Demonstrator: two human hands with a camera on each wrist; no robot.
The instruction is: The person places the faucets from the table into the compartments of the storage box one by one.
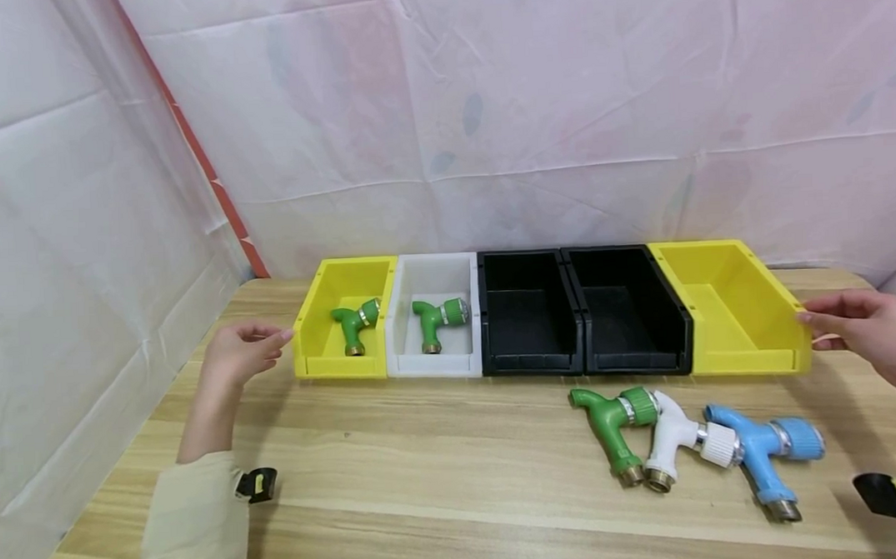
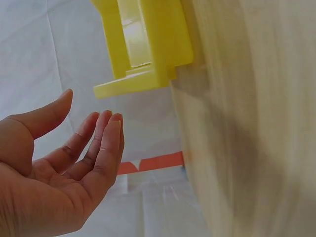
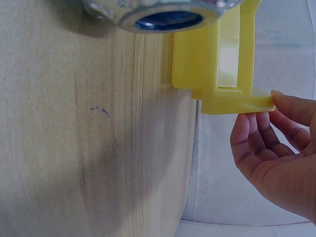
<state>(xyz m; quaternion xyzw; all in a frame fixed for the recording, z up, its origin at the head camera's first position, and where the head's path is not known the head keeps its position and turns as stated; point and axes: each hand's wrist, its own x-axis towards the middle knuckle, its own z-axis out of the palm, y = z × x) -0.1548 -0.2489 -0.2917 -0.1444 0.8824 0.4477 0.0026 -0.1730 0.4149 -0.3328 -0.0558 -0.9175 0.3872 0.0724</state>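
A row of bins runs along the back of the table. At its left end is a yellow bin (image 1: 341,367) holding a green tap (image 1: 354,324), beside a white bin (image 1: 414,366) with another green tap (image 1: 436,320). My left hand (image 1: 244,352) is just left of that yellow bin, fingers loosely bent and apart from its wall in the left wrist view. At the right end, my right hand (image 3: 284,143) pinches the front side edge of the other yellow bin (image 3: 237,103), thumb on the edge and fingers against its outer side.
Two black bins (image 1: 534,363) (image 1: 635,361) stand mid-row. In front of the right half lie a green tap (image 1: 610,427), a white tap (image 1: 676,436) and a blue tap (image 1: 759,449) on the wooden table (image 1: 426,472). White sheeting (image 1: 545,100) hangs behind the bins.
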